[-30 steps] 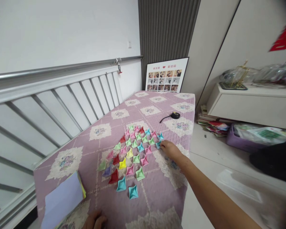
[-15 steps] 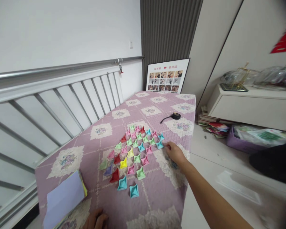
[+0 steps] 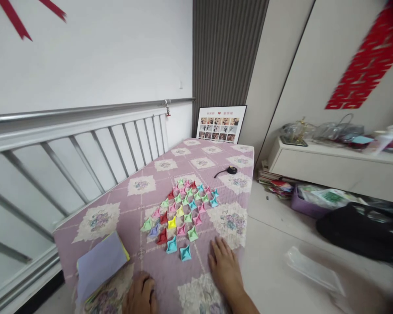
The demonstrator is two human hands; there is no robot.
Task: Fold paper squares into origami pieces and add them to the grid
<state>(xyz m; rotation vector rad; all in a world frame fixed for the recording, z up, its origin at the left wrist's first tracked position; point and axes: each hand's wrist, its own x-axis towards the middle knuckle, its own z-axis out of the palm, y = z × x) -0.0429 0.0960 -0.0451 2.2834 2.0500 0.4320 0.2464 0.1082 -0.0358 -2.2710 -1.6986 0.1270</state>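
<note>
On the quilted cloth, folded paper pieces stand in rows, in green, pink, red, blue, yellow and purple; a blue folded paper piece is nearest me. My right hand lies palm down to the right of these rows, fingers stretched out, holding nothing. At the bottom edge, my left hand rests on the cloth with its fingers curled in; part of it is cut off by the frame, and nothing shows in it. A stack of coloured paper sheets, light purple on top, lies to its left.
A black tape measure with a strap lies farther back on the purple floral cloth. White railings run along the left. A framed photo board stands behind. To the right are a white cabinet, purple bin and black bag.
My right hand has drawn back from the blue paper piece at the right end of the rows and now lies flat nearer me. My left hand stays low. The camera view has tilted up.
</note>
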